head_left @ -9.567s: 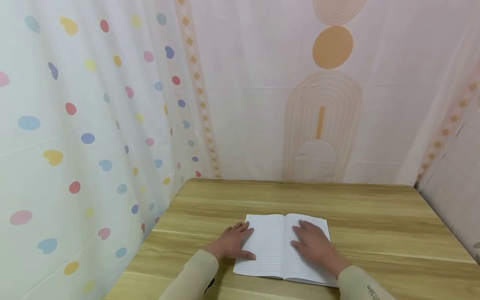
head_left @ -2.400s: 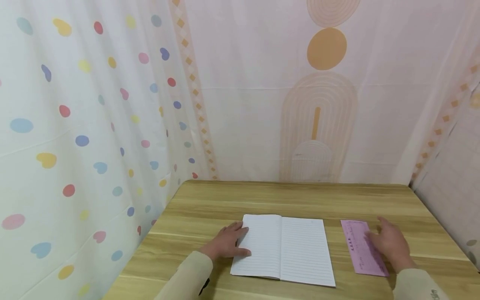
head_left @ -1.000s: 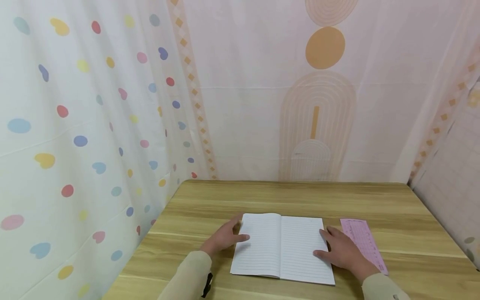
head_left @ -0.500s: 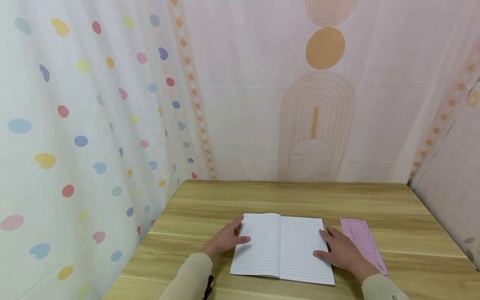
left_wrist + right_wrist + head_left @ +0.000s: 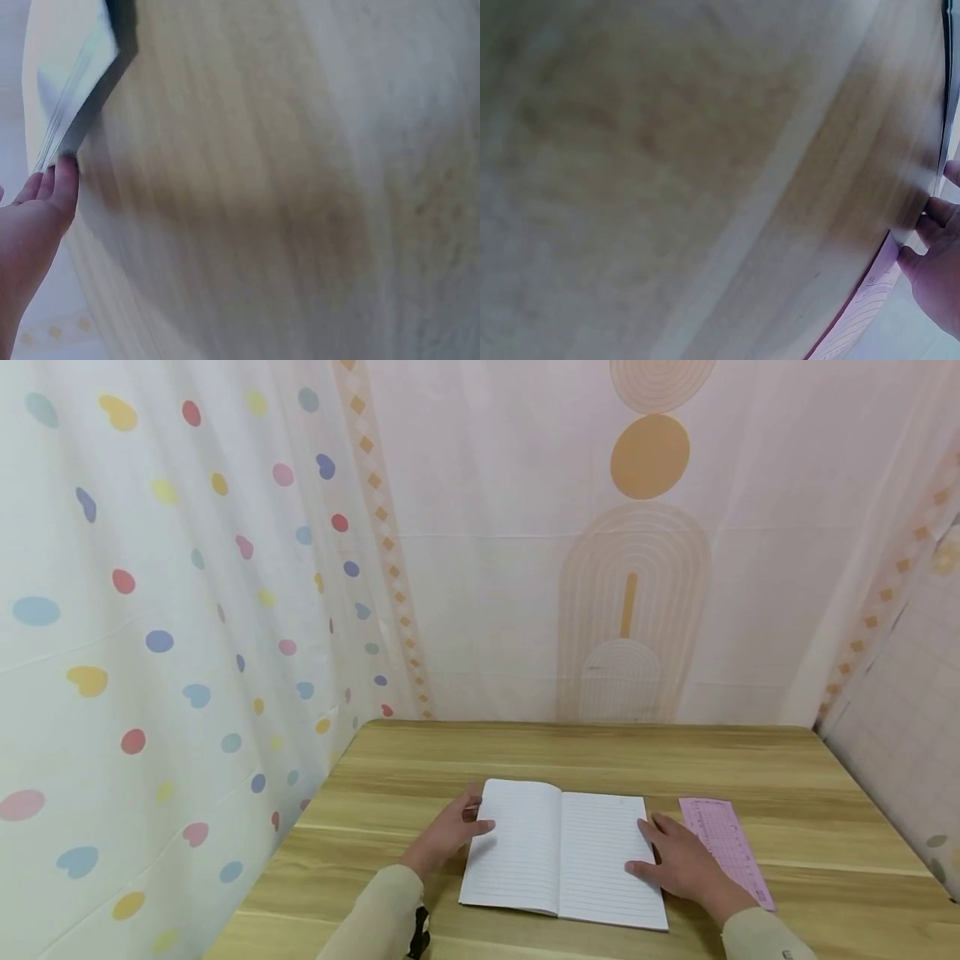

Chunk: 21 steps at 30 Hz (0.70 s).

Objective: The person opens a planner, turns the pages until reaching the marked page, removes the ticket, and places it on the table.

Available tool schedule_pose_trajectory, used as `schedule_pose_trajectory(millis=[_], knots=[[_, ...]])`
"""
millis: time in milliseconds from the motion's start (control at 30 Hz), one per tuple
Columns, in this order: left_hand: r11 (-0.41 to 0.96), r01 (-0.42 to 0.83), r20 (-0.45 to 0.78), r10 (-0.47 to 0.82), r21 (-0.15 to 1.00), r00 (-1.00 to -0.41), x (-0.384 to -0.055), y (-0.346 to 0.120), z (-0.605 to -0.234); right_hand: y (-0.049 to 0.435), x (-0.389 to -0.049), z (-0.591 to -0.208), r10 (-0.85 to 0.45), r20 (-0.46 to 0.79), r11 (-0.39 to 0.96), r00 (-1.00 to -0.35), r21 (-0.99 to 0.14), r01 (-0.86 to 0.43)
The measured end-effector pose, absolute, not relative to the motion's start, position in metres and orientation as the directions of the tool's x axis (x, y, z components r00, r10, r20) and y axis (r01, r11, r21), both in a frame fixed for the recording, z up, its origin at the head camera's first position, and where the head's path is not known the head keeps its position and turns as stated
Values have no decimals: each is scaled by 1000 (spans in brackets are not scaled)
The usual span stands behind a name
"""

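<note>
An open lined notebook [image 5: 525,852] lies on the wooden table, both pages blank apart from the printed lines. Its left side is raised slightly, and my left hand [image 5: 447,833] holds that edge, thumb over the page and fingertips underneath. In the left wrist view, the fingers of the left hand [image 5: 41,214] meet the lifted corner of the notebook [image 5: 71,67]. My right hand [image 5: 684,860] rests at the notebook's right edge with thumb and forefinger on the page. Just right of it lies a pink ruler-like sheet [image 5: 723,839] with a printed grid, partly covered by the hand.
The wood-grain table [image 5: 585,756] extends behind and to both sides of the notebook. A dotted curtain [image 5: 187,677] hangs along the left, and a patterned curtain [image 5: 495,610] closes off the back. A pale wall [image 5: 907,718] stands on the right.
The pink sheet, absent 9.6 s ago, lies right of the notebook. My right hand has moved from it to the notebook's right edge. Lately the left hand has raised the notebook's left side.
</note>
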State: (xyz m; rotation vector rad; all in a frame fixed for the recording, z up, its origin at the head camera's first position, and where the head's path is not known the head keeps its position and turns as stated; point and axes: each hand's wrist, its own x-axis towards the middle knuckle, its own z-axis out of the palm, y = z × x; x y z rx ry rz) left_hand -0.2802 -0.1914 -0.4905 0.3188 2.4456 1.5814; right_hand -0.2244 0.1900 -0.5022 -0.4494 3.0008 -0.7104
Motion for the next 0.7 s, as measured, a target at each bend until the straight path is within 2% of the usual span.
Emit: schedule_pose_trajectory(millis=[400,700], knots=[[352,62,-17,218,934,-976,-281,-185,-475,187,-224,-504,-284,63,848,-957,-449,-281],[214,125,59,289,969,-955,-283,-172,-450,184,-223,-501,-272,50,865,-961,-426,-267]])
